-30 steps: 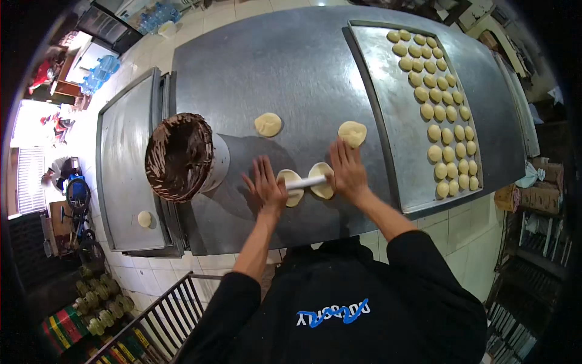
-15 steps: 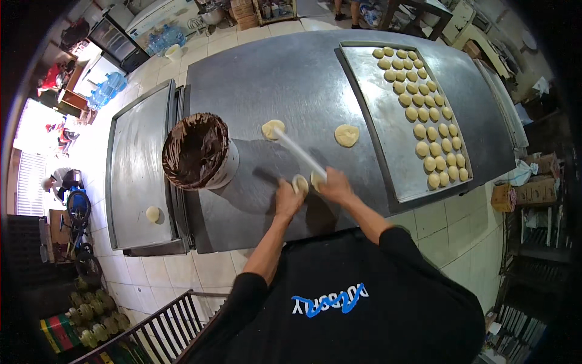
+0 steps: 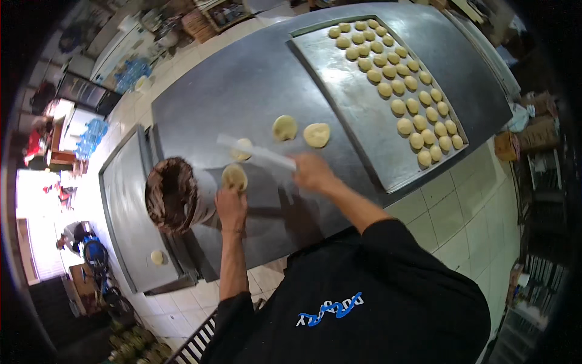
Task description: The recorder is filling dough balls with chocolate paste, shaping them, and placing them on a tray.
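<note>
My right hand [image 3: 312, 172] grips one end of a straight white stick [image 3: 265, 156], smeared by motion; I cannot tell whether it is flat or round. The stick points left over the table, its far part beside a flattened dough disc [image 3: 241, 149]. The fingers of my left hand [image 3: 231, 207] are closed on the near edge of another dough disc [image 3: 234, 176], next to the bucket. Farther back lie a dimpled dough disc [image 3: 284, 128] and a smoother dough disc [image 3: 316, 134]. The bucket [image 3: 206, 193] has a rim thickly smeared with dark brown paste [image 3: 159, 197].
A large metal tray [image 3: 339, 79] with rows of round dough balls stands on the metal table [image 3: 224, 79] at the right. Another metal tray [image 3: 124, 194] at the left bears one dough ball [image 3: 157, 257]. A dark railing [image 3: 203, 337] is near my left side.
The view has turned and shifted. My hands have moved apart, the left one toward the bucket with a dough disc. A disc that was by my right hand is no longer there; another lies farther back.
</note>
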Demonstrator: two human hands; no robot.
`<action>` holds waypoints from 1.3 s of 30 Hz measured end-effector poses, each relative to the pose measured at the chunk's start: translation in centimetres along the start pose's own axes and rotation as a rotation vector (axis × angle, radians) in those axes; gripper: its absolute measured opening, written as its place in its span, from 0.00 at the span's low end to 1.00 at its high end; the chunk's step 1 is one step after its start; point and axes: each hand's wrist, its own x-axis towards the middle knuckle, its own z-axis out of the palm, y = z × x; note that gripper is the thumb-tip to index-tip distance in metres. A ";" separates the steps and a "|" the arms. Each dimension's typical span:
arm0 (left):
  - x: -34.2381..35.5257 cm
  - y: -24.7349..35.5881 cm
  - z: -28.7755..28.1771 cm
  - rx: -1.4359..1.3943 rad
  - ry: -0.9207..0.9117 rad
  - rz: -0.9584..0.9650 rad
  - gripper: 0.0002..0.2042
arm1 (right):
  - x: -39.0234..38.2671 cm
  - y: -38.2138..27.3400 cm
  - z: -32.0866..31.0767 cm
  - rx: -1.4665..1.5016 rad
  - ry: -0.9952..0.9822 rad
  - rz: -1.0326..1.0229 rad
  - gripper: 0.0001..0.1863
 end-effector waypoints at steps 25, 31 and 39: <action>2.0 17.6 -0.4 -1.037 -0.404 -0.057 0.18 | -13.0 12.0 -20.5 0.585 0.396 0.866 0.12; -7.1 4.5 5.3 -0.597 -0.323 -0.094 0.32 | -8.2 2.1 -5.6 0.688 -0.421 0.581 0.18; -5.1 3.4 -2.9 -0.022 -0.197 0.216 0.28 | -6.3 -5.3 -7.9 -0.525 -0.514 -0.249 0.20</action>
